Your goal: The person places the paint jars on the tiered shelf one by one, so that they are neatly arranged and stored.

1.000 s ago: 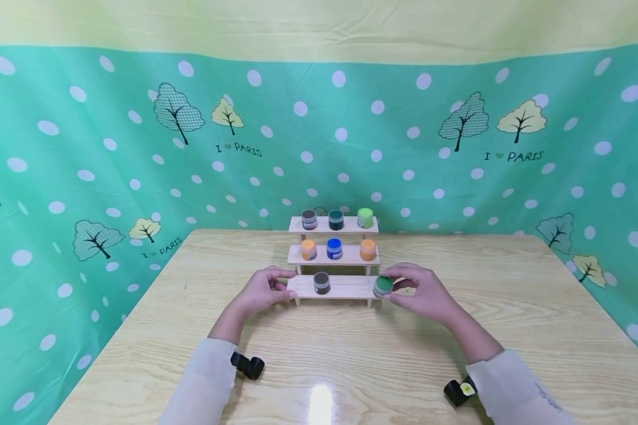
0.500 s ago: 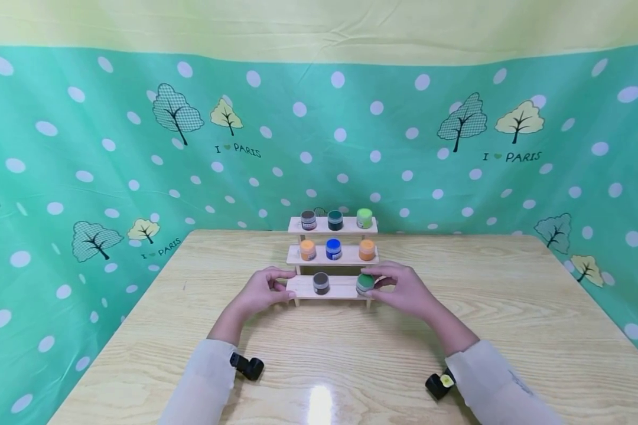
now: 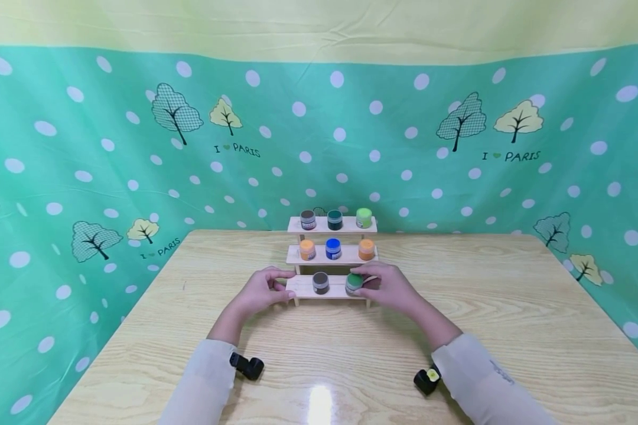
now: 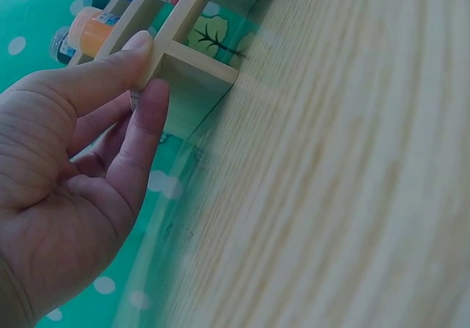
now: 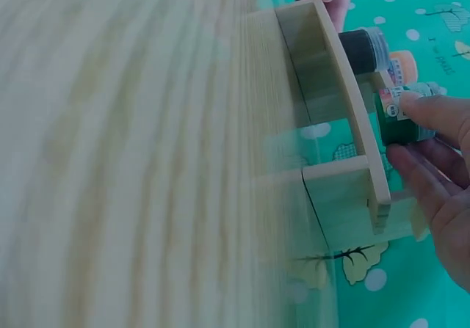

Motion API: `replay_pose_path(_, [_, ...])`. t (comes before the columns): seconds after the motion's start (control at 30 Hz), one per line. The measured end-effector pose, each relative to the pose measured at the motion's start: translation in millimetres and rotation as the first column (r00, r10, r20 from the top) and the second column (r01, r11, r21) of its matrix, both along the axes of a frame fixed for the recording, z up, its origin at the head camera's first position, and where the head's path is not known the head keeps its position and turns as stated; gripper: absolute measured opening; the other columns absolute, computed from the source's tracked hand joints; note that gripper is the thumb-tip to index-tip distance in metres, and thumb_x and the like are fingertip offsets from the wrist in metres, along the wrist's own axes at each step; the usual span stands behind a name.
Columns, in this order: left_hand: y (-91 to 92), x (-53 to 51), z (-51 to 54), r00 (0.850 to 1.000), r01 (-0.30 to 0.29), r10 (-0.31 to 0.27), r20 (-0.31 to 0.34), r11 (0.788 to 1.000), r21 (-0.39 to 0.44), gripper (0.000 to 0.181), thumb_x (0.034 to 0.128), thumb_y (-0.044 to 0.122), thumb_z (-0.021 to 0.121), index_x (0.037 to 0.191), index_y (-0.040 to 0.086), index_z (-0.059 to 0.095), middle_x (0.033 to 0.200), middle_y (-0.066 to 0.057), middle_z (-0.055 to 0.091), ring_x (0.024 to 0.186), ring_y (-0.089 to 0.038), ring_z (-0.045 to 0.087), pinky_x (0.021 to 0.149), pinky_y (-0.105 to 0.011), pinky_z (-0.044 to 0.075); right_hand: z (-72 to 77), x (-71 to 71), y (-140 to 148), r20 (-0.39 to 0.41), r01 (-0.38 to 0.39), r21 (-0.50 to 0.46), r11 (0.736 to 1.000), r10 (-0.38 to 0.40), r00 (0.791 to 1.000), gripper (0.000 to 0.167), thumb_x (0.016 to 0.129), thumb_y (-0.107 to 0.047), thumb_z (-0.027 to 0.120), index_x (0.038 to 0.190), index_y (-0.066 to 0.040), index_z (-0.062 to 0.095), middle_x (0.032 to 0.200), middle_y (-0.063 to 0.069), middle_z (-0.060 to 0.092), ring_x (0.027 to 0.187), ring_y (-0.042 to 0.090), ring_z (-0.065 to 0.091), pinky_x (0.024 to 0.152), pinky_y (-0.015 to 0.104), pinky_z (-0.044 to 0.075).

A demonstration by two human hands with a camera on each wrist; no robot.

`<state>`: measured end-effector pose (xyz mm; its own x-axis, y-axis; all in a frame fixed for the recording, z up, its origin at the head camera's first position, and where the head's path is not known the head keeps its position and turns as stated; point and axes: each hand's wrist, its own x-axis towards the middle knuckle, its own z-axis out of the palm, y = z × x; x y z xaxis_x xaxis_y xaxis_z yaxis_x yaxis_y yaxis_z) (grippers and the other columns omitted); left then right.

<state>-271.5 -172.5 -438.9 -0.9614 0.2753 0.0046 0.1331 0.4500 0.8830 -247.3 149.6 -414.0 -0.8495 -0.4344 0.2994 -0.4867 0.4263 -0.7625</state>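
A three-tier wooden stand [image 3: 298,285] holds small paint jars. My left hand [image 3: 261,291] pinches the left end of its lowest shelf between thumb and fingers; the left wrist view shows thumb and fingertip on the board's end. With my right hand [image 3: 390,287] I grip a green paint jar [image 3: 354,284] at the right part of that same shelf. In the right wrist view the green jar [image 5: 396,119] is upright to the board; whether its base touches the wood I cannot tell. Left of it stands a dark brown jar [image 3: 321,283].
The middle shelf carries an orange jar [image 3: 307,250], a blue jar [image 3: 332,249] and another orange jar [image 3: 367,249]. On top are a brown jar [image 3: 308,220], a dark green jar [image 3: 335,220] and a light green jar [image 3: 364,218]. A patterned curtain [image 3: 276,136] hangs behind the table [image 3: 234,254].
My right hand has moved left with the green jar, from the lowest shelf's right end inward toward the brown jar. My left hand keeps its grip on the stand.
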Motion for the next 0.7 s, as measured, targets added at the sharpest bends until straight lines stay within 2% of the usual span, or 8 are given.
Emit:
replay_pose_path(0.3, [0.5,-1.5,-1.6,1.0,0.002,-0.002,0.0,1.0,0.003,0.046,0.0781,0.01,0.083,0.122,0.009,0.068,0.109,-0.006,0.059,0.085,-0.019,0.06,0.064,-0.028,0.053,-2.3,-2.3,-7.7,0.017,0.035,0.029,0.999,-0.036,0.999,0.039,0.082,-0.001,0.077,0.12,0.001,0.067,0.115,0.013,0.063,0.098,0.024,0.065,0.078,0.022,0.055])
replay_pose_path(0.47, [0.6,-3.2,-3.8,1.0,0.003,-0.003,-0.002,1.0,0.009,0.046,0.0783,0.01,0.083,0.122,0.008,0.068,0.109,-0.007,0.059,0.085,-0.019,0.06,0.064,-0.028,0.052,-1.1,-2.0,-8.1,0.029,0.049,0.01,0.999,-0.049,0.998,0.04,0.082,-0.001,0.077,0.12,0.002,0.066,0.117,0.014,0.064,0.099,0.025,0.066,0.079,0.023,0.055])
replay_pose_path(0.57, [0.1,-2.8,-4.4,1.0,0.009,-0.009,0.003,1.0,0.011,0.048,0.078,0.011,0.083,0.123,0.008,0.068,0.109,-0.008,0.059,0.086,-0.02,0.06,0.065,-0.028,0.053,-0.4,-1.1,-6.4,0.026,0.06,-0.008,0.998,-0.059,0.998,0.04,0.081,0.0,0.077,0.12,0.003,0.066,0.114,0.014,0.065,0.098,0.026,0.066,0.08,0.025,0.055])
replay_pose_path(0.7, [-1.3,-1.8,-4.7,1.0,0.008,-0.008,-0.001,1.0,0.002,0.049,0.0769,0.012,0.083,0.123,0.008,0.067,0.11,-0.007,0.06,0.087,-0.02,0.061,0.067,-0.028,0.054,1.8,1.1,-2.2,0.0,0.1,-0.014,0.995,-0.1,0.995,0.037,0.081,-0.001,0.078,0.116,0.0,0.068,0.108,0.009,0.067,0.096,0.023,0.067,0.08,0.026,0.056])
